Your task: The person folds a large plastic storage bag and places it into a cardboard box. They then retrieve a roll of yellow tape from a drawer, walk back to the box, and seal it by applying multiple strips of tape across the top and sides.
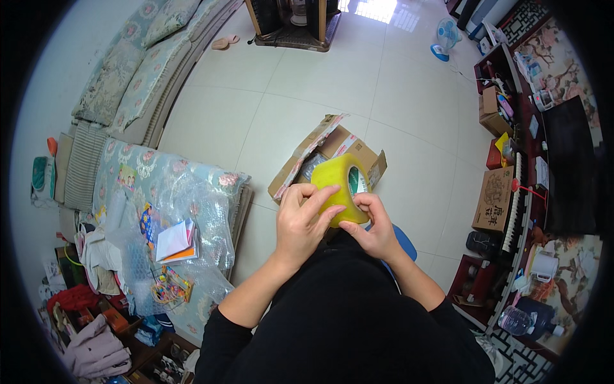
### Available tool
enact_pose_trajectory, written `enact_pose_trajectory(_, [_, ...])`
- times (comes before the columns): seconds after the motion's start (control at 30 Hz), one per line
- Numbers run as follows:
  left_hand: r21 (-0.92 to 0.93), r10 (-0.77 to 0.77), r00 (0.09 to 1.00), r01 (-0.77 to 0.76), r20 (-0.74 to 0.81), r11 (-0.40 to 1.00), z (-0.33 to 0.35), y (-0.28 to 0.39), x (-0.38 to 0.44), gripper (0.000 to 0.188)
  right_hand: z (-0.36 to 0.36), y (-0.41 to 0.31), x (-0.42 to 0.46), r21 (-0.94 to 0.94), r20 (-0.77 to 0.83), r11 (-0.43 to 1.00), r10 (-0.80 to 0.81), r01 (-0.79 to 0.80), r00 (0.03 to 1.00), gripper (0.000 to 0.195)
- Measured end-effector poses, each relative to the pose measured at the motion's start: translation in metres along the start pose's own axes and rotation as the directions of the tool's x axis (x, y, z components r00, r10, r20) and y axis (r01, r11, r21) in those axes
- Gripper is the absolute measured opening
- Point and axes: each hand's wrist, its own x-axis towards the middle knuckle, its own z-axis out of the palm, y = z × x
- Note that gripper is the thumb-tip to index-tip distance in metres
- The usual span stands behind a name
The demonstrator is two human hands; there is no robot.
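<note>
A wide roll of yellow packing tape (334, 178) with a green and white core is held up in front of the black-clad torso. My right hand (374, 225) grips its lower right rim, with fingers in the core and the thumb outside. The thumb and index fingertips of my left hand (307, 218) touch the tape's outer face; whether they pinch a tape end cannot be seen. Beyond the roll, an opened cardboard box (360, 146) lies on the floor with its flaps spread. Clear plastic wrapping shows inside it, partly hidden by the tape.
To the left, a floral-covered sofa seat (216, 180) bears bubble wrap (211, 216), folded papers (175, 241) and a bead toy (175, 285). A blue stool (405, 242) is partly hidden near my right arm. A long cabinet with boxes lines the right; a fan (447, 36) stands farther off.
</note>
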Motion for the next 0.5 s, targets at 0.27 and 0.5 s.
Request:
enact_pose_trajectory(0.27, [-0.085, -0.032, 0.999, 0.033, 0.008, 0.996, 0.000, -0.002, 0.004, 0.028, -0.006, -0.014, 0.006, -0.320, 0.073, 0.932, -0.156, 0.171, 0.985, 0.041])
enact_pose_trajectory(0.5, [-0.109, -0.063, 0.992, 0.075, 0.107, 0.991, -0.001, -0.017, -0.006, 0.027, -0.008, -0.017, 0.007, -0.423, 0.121, 0.878, -0.188, 0.222, 0.975, 0.040])
